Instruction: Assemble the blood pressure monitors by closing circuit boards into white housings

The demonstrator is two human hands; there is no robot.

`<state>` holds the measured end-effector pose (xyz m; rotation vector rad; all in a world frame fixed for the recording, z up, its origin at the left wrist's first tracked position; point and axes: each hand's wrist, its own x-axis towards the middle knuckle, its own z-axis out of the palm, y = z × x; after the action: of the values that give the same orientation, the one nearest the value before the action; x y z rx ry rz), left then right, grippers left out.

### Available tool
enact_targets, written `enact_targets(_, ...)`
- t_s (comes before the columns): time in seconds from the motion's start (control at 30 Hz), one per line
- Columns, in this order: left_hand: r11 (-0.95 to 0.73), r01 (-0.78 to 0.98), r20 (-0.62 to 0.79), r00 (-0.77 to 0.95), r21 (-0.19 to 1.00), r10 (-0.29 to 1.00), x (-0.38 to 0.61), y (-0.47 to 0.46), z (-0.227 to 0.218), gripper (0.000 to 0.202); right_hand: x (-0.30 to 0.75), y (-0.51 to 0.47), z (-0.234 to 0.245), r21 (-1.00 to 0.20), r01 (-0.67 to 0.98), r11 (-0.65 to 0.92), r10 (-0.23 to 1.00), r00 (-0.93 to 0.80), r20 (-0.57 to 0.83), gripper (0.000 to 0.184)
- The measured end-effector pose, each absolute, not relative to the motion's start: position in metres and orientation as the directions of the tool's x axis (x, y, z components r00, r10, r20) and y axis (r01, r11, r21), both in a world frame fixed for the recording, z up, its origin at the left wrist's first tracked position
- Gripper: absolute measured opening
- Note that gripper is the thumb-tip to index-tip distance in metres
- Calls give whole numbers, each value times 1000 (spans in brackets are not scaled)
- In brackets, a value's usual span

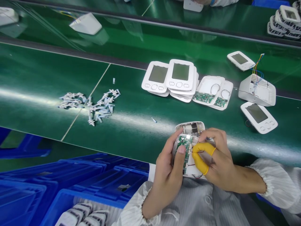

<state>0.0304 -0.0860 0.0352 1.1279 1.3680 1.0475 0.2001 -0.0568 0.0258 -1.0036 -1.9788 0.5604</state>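
Observation:
My left hand (171,166) grips a white device housing (191,169) near the table's front edge, its thumb lying on the green circuit board (184,142) inside. Yellow finger cots cover the thumb and index finger of my right hand (217,160). Those two fingertips pinch a thin wire (200,152) at the board's right edge; the wire's tip is hidden by them. Just behind the housing, partly covered by it, lies an open white case half (201,124) with a motor-like cylinder and dark parts inside.
Stacked white display panels (180,73) stand ahead, beside open covers with circuit boards (219,102). At right are a deep white case (261,91) with coloured wires and loose panels (258,116). Small pale pieces (101,105) lie left. Blue crates (94,194) stand below. Another person's hand (204,1) shows at the top.

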Motion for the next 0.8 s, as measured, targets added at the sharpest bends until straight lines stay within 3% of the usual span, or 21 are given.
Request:
enact_targets(0.3,156,103,-142,-132,982,981,37,-89,33,37,199,-58,27,-701,428,571,821,-311,479,22)
enact_targets(0.8,94,134,-82,-89,987,993,39,-87,35,38,199,-58,29,-679,450,580,814,-297,499,23)
